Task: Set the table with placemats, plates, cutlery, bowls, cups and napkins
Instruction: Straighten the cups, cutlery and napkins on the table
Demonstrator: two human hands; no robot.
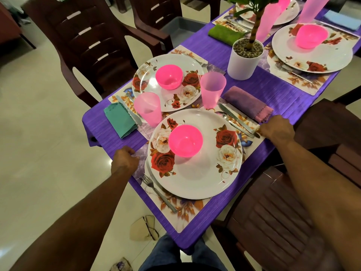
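Denim-clad legs stand at six o'clock, just off the corner of the purple tablecloth. Nearest on the cloth lies a floral placemat carrying a rose-patterned plate with a pink bowl in its middle and a fork along the plate's seven o'clock side. At nine o'clock of that plate the left hand curls over the placemat's edge, fingers clenched on it. At two o'clock the right hand grips the placemat's opposite edge by the end of a knife; whether the fingers also touch the knife is hard to tell. A purple napkin lies just beyond the knife, a pink cup at twelve o'clock. A second plate with bowl, another cup and a teal napkin crowd in at eleven o'clock. A white plant pot stands mid-table. Brown chairs close in at four o'clock; open floor lies at nine.
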